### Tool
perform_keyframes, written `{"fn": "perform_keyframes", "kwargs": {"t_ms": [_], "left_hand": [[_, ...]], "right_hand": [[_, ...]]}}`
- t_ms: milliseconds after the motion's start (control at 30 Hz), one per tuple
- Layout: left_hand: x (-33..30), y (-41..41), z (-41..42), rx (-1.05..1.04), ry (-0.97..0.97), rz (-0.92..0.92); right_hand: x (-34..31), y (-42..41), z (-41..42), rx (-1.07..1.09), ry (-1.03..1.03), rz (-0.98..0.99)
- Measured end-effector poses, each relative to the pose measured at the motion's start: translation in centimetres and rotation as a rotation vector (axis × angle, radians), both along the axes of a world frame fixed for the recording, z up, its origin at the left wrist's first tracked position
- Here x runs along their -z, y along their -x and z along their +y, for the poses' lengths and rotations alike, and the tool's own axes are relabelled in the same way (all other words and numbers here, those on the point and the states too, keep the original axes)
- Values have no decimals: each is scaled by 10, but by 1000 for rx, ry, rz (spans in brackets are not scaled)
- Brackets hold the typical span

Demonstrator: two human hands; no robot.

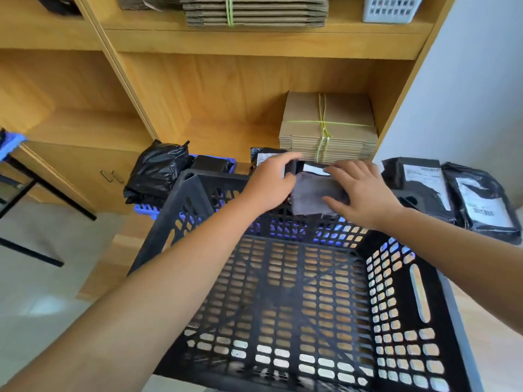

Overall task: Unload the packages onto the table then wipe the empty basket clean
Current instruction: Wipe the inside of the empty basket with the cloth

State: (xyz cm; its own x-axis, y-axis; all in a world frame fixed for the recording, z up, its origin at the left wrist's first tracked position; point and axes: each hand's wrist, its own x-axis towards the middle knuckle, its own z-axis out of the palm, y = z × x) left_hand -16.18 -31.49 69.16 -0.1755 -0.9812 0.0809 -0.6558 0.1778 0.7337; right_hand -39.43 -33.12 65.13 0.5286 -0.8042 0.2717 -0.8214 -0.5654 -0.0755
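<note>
1. we're in the wipe step: black perforated plastic basket (311,292) looks empty; black plastic mailer packages (458,193) lie far right, beside it.
2. grey folded cloth (314,193) sits on the basket's far rim.
3. left hand (268,185) grasps rim + cloth edge; right hand (359,190) presses the cloth w/ flat fingers.
4. next, we judge: drag the cloth along the rim, then the inner walls.
</note>
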Motion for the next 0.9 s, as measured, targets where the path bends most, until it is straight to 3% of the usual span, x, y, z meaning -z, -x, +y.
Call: {"fn": "perform_keyframes", "kwargs": {"t_ms": [100, 200, 267, 333, 467, 900], "left_hand": [[3, -65, -4, -211, 97, -246], [9, -133, -3, -437, -108, -574], [16, -162, 5, -512, -380, -483], [31, -174, 13, -529, -493, -267], [54, -182, 13, -576, -345, -202], [62, -188, 10, -549, -309, -214]], "right_hand": [[-2, -29, -3, -81, -86, 106], [-9, -47, -11, -6, -239, 245], [-13, -50, -19, 21, -269, 285], [-16, -52, -25, 30, -312, 301], [-11, -57, -31, 20, -306, 299], [0, -81, -23, 28, -138, 214]]}}
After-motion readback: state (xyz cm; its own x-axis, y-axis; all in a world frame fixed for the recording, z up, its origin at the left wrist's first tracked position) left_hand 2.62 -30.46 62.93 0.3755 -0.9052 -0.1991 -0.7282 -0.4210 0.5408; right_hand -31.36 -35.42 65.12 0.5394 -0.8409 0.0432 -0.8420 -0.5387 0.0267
